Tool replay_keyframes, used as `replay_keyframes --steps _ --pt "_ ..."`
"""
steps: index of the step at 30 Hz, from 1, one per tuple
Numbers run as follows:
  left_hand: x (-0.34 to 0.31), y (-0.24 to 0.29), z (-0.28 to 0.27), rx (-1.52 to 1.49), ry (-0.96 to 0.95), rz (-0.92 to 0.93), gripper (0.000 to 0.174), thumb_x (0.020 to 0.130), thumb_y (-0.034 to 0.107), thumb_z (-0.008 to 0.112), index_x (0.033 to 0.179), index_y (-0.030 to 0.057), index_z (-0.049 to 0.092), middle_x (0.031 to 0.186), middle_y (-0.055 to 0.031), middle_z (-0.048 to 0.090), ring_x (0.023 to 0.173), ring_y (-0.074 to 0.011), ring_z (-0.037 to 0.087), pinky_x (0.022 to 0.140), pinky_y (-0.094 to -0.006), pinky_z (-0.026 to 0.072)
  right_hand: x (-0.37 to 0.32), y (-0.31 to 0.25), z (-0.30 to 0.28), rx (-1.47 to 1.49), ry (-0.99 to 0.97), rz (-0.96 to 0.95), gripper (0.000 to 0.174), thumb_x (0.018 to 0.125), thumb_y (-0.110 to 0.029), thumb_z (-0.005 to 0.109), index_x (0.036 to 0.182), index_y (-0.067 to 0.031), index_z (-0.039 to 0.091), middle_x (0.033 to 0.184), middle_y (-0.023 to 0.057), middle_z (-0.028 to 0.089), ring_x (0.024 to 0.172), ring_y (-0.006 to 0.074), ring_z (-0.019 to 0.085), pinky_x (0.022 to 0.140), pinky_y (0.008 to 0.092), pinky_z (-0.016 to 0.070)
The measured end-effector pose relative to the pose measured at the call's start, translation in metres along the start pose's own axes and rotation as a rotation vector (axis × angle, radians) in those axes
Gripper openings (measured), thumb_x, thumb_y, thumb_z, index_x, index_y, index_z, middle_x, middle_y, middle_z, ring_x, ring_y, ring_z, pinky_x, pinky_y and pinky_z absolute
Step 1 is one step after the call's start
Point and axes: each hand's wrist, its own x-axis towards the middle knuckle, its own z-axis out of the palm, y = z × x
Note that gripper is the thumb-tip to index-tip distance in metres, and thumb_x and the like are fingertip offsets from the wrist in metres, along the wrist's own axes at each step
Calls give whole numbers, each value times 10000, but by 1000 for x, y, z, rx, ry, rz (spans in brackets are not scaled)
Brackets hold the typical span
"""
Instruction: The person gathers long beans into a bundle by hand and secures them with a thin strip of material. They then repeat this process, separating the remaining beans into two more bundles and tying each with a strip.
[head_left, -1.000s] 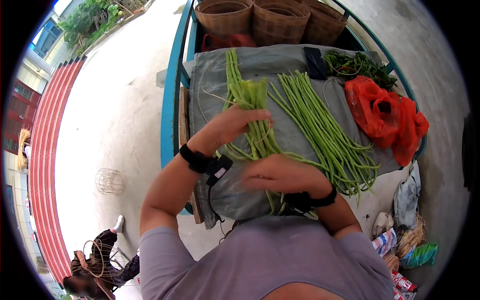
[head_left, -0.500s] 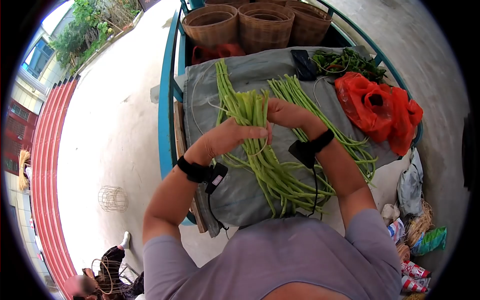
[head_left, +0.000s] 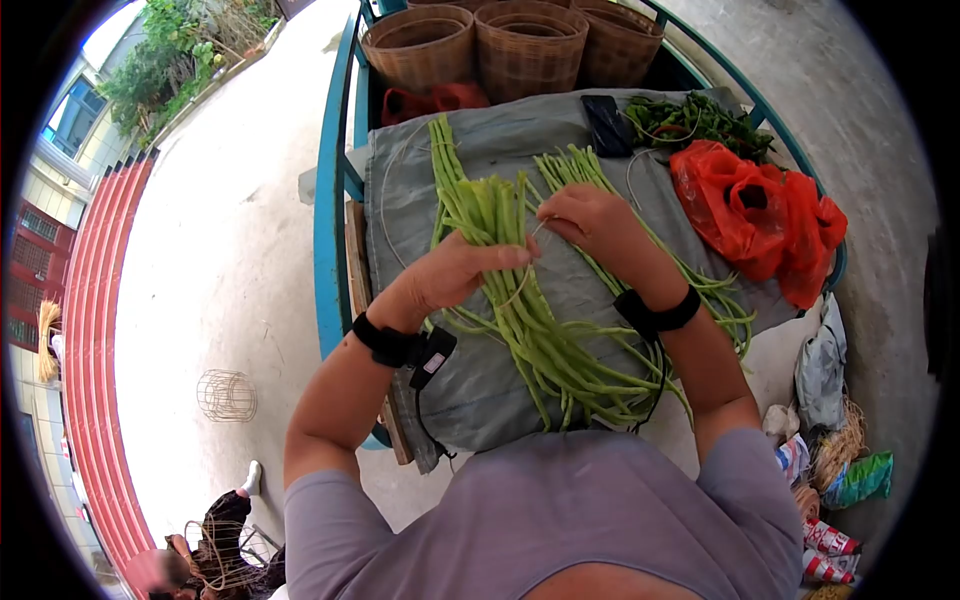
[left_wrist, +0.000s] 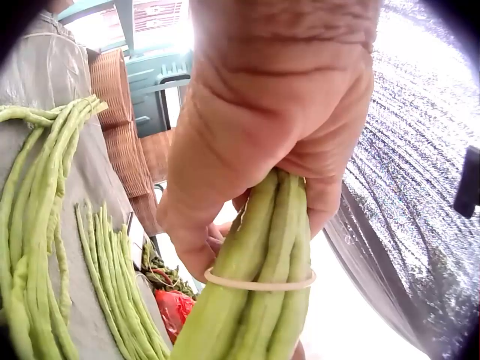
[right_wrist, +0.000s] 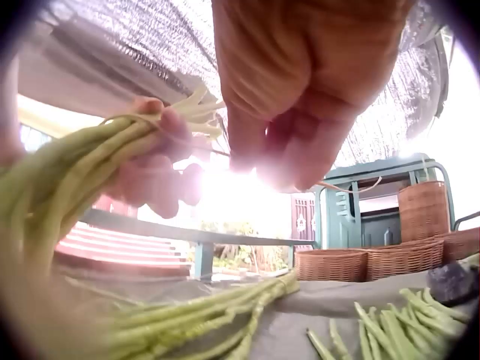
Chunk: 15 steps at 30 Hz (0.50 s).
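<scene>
Left hand (head_left: 465,268): fingers and thumb curled tight round 1 bundle of long beans (head_left: 535,330) just below its cut ends. The bundle is held slanted, its tails trailing toward the person over the grey cloth (head_left: 470,395) on the worktop.

Right hand (head_left: 590,220): fingertips closed in a pinch on a thin pale band (left_wrist: 259,283). The band loops round the bundle next to the left hand's fingers.

A second bundle (head_left: 443,165) lies flat on the cloth, left of the held one. Loose beans (head_left: 572,165) lie to the right, under and beyond the right hand. Red bags (head_left: 760,220) and greens (head_left: 700,120) sit at the right edge; 3 baskets (head_left: 520,40) stand at the far end.
</scene>
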Motion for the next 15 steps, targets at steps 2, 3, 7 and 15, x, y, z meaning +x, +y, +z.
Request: replay_keyframes --steps 2,3,7,15 --pt "1 -2 -1 29 -15 12 275 859 184 695 1051 0 627 989 -76 645 900 -162 618 788 -301 511 -7 -8 -1 59 2 136 107 796 -79 679 889 -60 627 840 83 620 789 278 616 666 365 492" --pt "1 -3 -2 45 -35 11 282 859 190 695 1054 -2 627 991 -76 643 908 -160 615 791 -300 509 -8 -8 -2 28 8 115 108 795 -73 678 886 -58 622 843 86 621 782 280 616 665 367 492" --pt "1 -1 0 23 -51 -32 297 863 208 692 1057 -7 625 983 -82 644 901 -163 616 788 -299 510 -8 -2 -2 50 -24 109 114 789 -53 677 877 -49 606 857 97 624 768 287 614 662 372 491" --pt "2 -4 0 -13 1 -19 278 862 190 692 1058 2 628 963 -91 658 891 -177 631 782 -305 517 -21 -16 9 87 -2 80 304 781 16 672 1071 -67 635 897 83 653 848 279 638 736 336 516"
